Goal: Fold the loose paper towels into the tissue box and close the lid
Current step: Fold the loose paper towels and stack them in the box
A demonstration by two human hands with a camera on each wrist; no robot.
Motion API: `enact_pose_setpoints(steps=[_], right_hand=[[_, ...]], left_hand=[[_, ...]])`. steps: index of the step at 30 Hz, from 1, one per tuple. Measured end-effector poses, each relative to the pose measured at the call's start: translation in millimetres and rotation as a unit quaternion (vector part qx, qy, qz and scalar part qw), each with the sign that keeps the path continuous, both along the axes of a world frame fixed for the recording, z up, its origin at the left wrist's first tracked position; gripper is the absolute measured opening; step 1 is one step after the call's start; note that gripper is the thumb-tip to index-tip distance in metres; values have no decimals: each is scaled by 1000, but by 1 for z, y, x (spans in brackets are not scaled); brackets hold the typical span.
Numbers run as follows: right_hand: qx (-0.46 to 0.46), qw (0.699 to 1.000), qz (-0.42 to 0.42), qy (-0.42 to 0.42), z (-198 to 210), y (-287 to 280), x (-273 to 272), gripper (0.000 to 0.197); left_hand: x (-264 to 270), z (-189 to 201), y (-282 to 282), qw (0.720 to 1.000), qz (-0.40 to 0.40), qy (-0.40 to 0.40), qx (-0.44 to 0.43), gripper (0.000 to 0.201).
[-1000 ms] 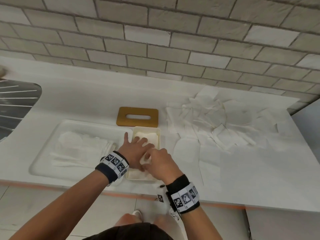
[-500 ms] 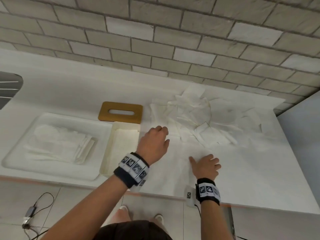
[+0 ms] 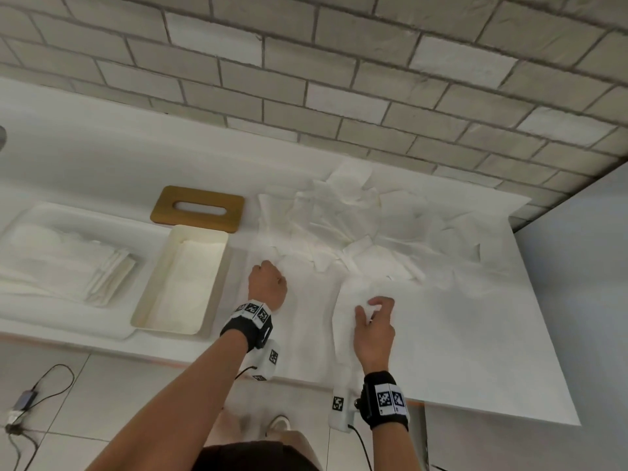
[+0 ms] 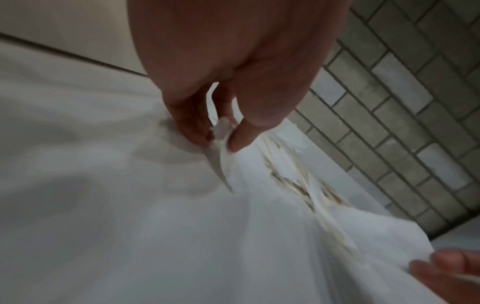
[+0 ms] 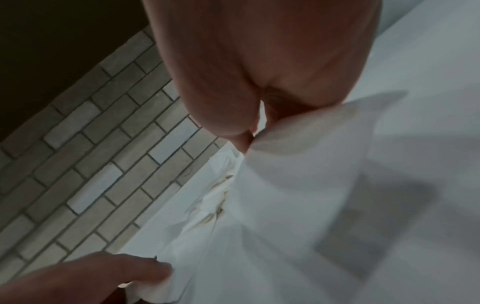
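On wristbands [image 3: 252,309]: square marker codes only.

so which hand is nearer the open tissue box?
Left. The left hand sits just right of the tissue box; the right hand is farther right, pinching a paper towel.

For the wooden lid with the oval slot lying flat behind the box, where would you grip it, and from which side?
Take the brown wooden lid from above by its two long edges; a finger could hook its open oval slot. It lies flat and unobstructed behind the cream tissue box.
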State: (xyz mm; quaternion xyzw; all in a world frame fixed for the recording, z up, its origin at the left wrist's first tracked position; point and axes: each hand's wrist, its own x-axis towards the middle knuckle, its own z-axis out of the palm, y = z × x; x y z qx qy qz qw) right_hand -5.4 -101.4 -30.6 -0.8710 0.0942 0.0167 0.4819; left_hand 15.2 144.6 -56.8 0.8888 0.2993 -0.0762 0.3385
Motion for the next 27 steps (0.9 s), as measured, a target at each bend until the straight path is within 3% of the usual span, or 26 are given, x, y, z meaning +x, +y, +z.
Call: enact_pose_setpoints(steps=[1,4,7,12,15,18,22,27], right_hand=[[20,1000,-2,-11,3,-2,0,17],[57,998,12,0,7,-7,5,12],[88,994,42,38,17,0,10,10],[141,983,94,65,34,33,10,16],[176,978,103,36,45,63,5,20],[192,976,100,3,61,96,0,23],[186,977,106,-21,79,143,-2,27],[166,977,131,-12,96,202,-4,32]], left_hand=[[-2,7,-1,998,22,-34,-45,7],[-7,49,3,986,33,-108,-125,14],[-7,106,23,967,-4,-166,-195,36],[-28,204,85,927,-2,-291,-238,40],[-58,229,122,904,11,-354,-239,43],[-86,205,152,929,23,-320,-186,45],[-109,124,178,988,5,-133,-83,53],[-120,63,181,994,-105,32,-8,66]])
